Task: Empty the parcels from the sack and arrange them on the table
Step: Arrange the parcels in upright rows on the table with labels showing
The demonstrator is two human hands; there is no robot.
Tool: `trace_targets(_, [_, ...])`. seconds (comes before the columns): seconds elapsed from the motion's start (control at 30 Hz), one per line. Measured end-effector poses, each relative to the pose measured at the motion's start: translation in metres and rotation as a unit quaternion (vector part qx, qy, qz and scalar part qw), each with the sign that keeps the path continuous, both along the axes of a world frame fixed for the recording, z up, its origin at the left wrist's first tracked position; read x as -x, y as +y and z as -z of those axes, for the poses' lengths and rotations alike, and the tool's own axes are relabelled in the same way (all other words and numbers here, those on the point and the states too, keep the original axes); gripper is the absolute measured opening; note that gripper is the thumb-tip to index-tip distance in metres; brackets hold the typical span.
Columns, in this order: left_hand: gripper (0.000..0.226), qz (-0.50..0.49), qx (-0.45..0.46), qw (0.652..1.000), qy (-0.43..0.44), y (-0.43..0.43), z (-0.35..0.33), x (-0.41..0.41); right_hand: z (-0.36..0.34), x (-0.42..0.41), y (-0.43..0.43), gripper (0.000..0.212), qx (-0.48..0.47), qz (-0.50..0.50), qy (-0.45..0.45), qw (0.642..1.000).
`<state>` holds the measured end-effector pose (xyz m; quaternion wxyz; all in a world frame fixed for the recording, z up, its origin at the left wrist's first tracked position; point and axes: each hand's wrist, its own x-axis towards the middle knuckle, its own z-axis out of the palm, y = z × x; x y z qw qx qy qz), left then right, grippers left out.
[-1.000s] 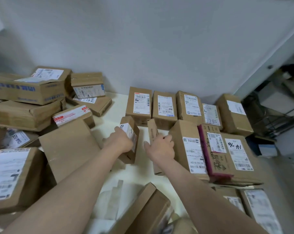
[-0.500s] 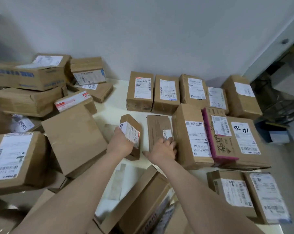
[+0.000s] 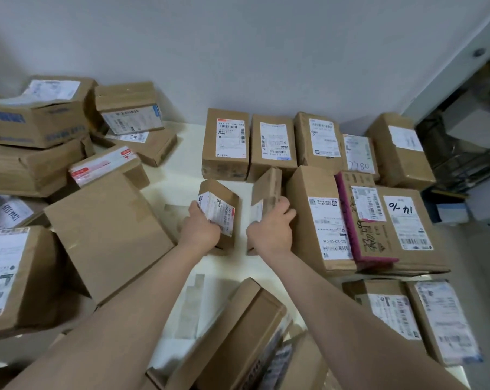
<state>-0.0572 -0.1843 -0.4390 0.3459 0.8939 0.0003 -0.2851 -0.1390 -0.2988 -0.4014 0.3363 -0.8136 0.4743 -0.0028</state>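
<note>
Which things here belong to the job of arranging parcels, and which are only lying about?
Job: small box in the left hand; flat box on edge in the right hand; row of parcels by the wall; heap of boxes at left; table.
Lying about: cluttered shelves at far right.

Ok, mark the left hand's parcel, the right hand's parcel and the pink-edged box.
left hand's parcel (image 3: 217, 213): head view, its white label.
right hand's parcel (image 3: 267, 187): head view, brown upper face.
pink-edged box (image 3: 370, 237): head view, scribbled top.

Plain grey wall (image 3: 266, 46), white table (image 3: 182, 153), cluttered dark shelving (image 3: 463, 130) at right
</note>
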Motion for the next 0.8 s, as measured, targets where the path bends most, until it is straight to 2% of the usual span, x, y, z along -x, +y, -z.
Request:
trace_targets(0.07, [0.061,-0.008,-0.005,1.0,0.001,-0.002,0.0,-0.002,-0.002,0.001,-0.001,0.063,-0.01,0.008,-0.025,1.0])
trace_targets(0.13, [0.059,-0.021,-0.001,1.0,0.005,-0.003,-0.001,-0.002,0.003,0.008,0.002,0.056,0.053,-0.051,0.041,0.997])
trace_targets(0.2, [0.06,-0.042,0.017,0.999,0.015,-0.005,-0.002,0.0,0.01,0.016,0.002,0.063,0.163,-0.125,0.083,0.975])
trace_targets(0.27, [0.061,-0.075,0.04,0.996,0.02,-0.005,-0.002,0.004,0.014,0.022,0.002,0.066,0.208,-0.238,0.118,0.941])
trace_targets(0.33, [0.063,-0.106,0.047,0.993,0.016,-0.005,-0.001,0.009,0.017,0.025,0.002,0.064,0.133,-0.311,0.168,0.926])
trace_targets(0.4, [0.061,-0.098,0.015,0.995,0.015,-0.006,-0.001,0.014,0.022,0.026,0.004,0.066,0.063,-0.321,0.212,0.921])
trace_targets(0.47, [0.056,-0.078,-0.012,0.997,0.028,-0.008,-0.001,0.015,0.029,0.026,0.006,0.069,0.057,-0.317,0.227,0.919])
trace_targets(0.53, [0.053,-0.037,-0.001,0.999,0.038,-0.011,-0.002,0.017,0.032,0.026,0.003,0.069,0.069,-0.319,0.235,0.916])
trace_targets(0.63, [0.064,0.006,0.011,0.999,0.029,-0.012,-0.005,0.02,0.026,0.031,-0.005,0.055,0.069,-0.325,0.216,0.918])
trace_targets(0.7, [0.079,0.023,-0.009,1.0,0.004,-0.011,-0.014,0.025,0.019,0.037,-0.009,0.041,0.072,-0.313,0.157,0.934])
trace_targets(0.8, [0.083,0.041,-0.016,0.998,-0.049,-0.007,-0.031,0.038,0.004,0.05,-0.008,0.033,0.089,-0.26,0.061,0.96])
